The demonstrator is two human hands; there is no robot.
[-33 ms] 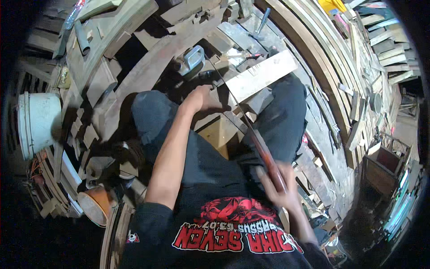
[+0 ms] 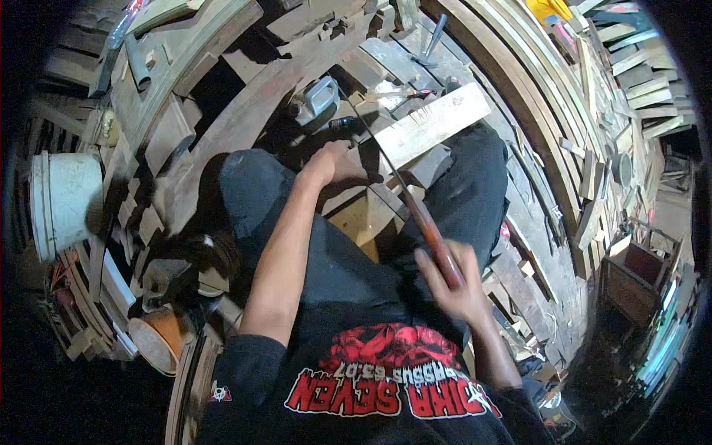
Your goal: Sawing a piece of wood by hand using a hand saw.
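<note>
My right hand (image 2: 457,283) is closed around the brown wooden handle of what looks like a handsaw (image 2: 421,215). Its thin dark blade shows edge-on and slants away to the upper left, against the near-left end of a pale board (image 2: 434,124). That board lies by my right knee. Just left of the blade, my left hand (image 2: 334,162) presses on a greyish wood piece (image 2: 363,159); whether this joins the pale board cannot be made out. The left fingertips are partly hidden. Below the blade, between my legs, sits a yellowish wood block (image 2: 357,220).
Beyond my left hand stand a blue-grey jug (image 2: 319,100) and a small dark bottle (image 2: 343,124). A hammer (image 2: 432,43) lies at the far side. Long planks (image 2: 512,67) run along the right. A white bucket (image 2: 68,200) and an orange container (image 2: 158,337) are at left.
My right hand and the saw handle have moved forward, away from my body and slightly left. My left hand stays in place on the wood.
</note>
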